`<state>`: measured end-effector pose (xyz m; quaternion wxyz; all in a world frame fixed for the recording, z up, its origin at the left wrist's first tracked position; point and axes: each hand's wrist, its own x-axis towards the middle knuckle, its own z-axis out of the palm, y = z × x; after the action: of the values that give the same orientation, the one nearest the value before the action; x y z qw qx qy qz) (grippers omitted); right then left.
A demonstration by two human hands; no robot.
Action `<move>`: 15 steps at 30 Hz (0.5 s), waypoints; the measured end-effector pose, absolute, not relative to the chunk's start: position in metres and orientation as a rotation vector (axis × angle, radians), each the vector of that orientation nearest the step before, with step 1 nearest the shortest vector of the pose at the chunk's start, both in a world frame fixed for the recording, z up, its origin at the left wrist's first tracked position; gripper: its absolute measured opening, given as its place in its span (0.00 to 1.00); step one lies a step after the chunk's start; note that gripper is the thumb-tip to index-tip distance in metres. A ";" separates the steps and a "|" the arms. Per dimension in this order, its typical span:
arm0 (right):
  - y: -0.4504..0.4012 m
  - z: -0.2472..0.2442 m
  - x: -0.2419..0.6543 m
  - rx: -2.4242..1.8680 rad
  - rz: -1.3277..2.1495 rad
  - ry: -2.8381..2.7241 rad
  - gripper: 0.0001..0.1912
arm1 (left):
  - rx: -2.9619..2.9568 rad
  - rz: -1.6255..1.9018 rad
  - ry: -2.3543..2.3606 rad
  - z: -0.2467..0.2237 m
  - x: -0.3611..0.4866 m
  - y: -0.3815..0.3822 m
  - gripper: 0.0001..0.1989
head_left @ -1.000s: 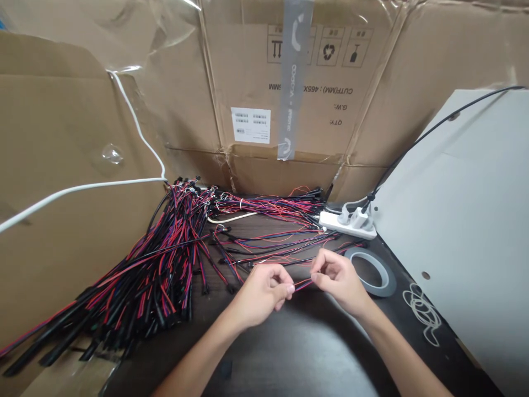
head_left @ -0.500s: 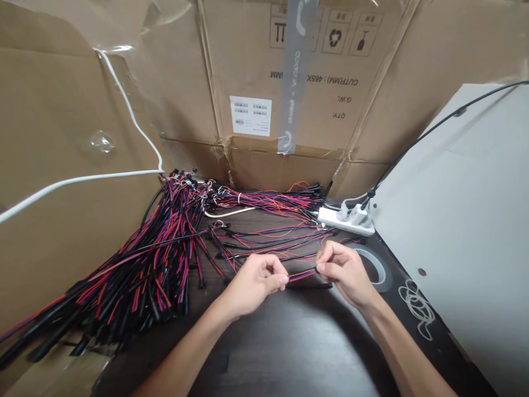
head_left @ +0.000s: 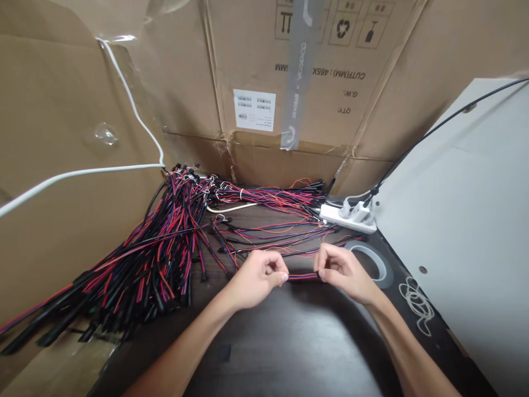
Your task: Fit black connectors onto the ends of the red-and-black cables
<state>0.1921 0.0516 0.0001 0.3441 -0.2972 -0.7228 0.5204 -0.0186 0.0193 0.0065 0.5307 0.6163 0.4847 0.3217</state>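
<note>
Between my two hands stretches a short wire harness [head_left: 303, 276] of red and dark blue wires, held level just over the dark table. My left hand [head_left: 260, 277] pinches its left part between thumb and forefinger. At the other side my right hand [head_left: 339, 271] pinches the harness near a small black piece, mostly covered by the fingertips. Several similar loose wires [head_left: 264, 237] lie on the table behind my hands. A large heap of red, blue and black wire harnesses [head_left: 161, 259] spreads to the left.
A tied wire bundle [head_left: 268, 197] lies along the cardboard wall [head_left: 185, 82]. To the right are a white power strip [head_left: 347, 218], a roll of tape [head_left: 386, 270], a tangled pale cord [head_left: 416, 309] and a white panel [head_left: 463, 220]. A white cable [head_left: 74, 174] crosses the left cardboard.
The stretch of harness between my hands is now straighter and more level, and the black piece beyond my left hand no longer shows. Both hands keep their pinch. The view has shifted slightly.
</note>
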 end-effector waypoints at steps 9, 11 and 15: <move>0.045 0.005 0.181 -0.915 1.096 -2.323 0.09 | 1.635 0.738 1.211 0.007 -0.021 0.019 0.06; 0.046 0.004 0.181 -0.939 1.040 -2.325 0.10 | 1.635 0.736 1.204 0.008 -0.022 0.020 0.06; 0.047 0.003 0.181 -1.008 1.039 -2.253 0.11 | 1.628 0.743 1.191 0.008 -0.023 0.020 0.07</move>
<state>0.1808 0.0466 0.0028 0.2300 -0.3663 -0.8188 0.3775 -0.0230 0.0199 0.0082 0.4759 0.6661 0.4873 0.3039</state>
